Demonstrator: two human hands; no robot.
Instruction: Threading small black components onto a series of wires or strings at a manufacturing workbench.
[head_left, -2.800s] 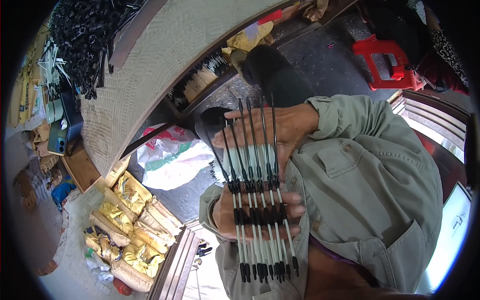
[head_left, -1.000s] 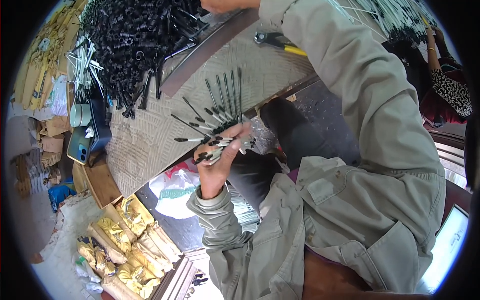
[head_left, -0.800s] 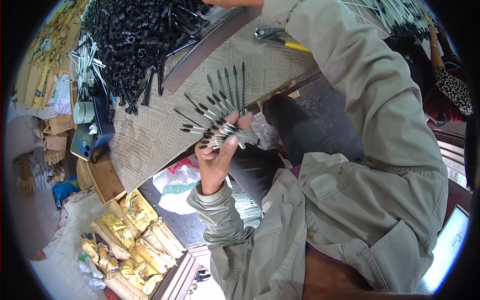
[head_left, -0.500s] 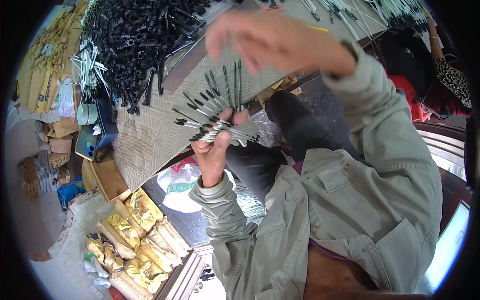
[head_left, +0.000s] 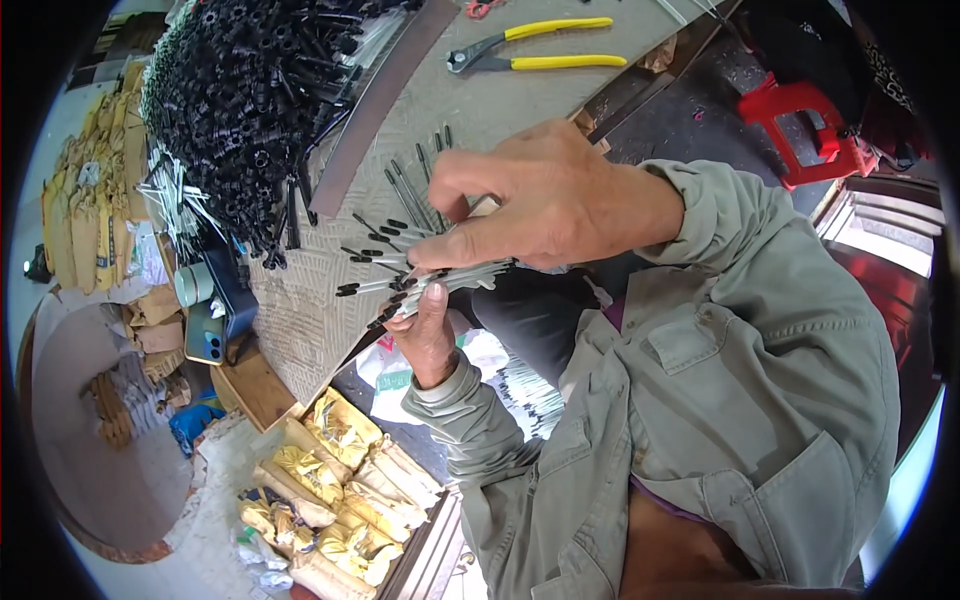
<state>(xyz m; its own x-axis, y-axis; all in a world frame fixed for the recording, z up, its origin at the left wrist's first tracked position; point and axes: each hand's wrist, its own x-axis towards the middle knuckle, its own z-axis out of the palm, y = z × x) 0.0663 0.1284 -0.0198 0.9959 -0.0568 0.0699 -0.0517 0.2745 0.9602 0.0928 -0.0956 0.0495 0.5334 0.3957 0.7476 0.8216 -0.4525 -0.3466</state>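
A fanned bundle of thin white sticks with black ends (head_left: 375,287) is gripped in my left hand (head_left: 430,340), its thumb pressed across the bundle from below. Over the bundle comes my right hand (head_left: 545,200), fingers bent and thumb stretched along the black ends. Its fingertips are partly hidden, so what they hold does not show. Several thin dark sticks (head_left: 405,190) stick up beyond the bundle, partly behind my right hand.
A heap of black plastic parts (head_left: 245,110) covers the table's far left, beside a dark flat strip (head_left: 385,100). Yellow-handled pliers (head_left: 540,45) lie at the back. A phone (head_left: 205,335) sits at the left edge. Wrapped packs (head_left: 340,490) fill a box below; a red stool (head_left: 800,130) stands right.
My right hand has come down and nearer, onto the bundle. My left hand still grips the bundle. The view has shifted, bringing the whole pliers into sight.
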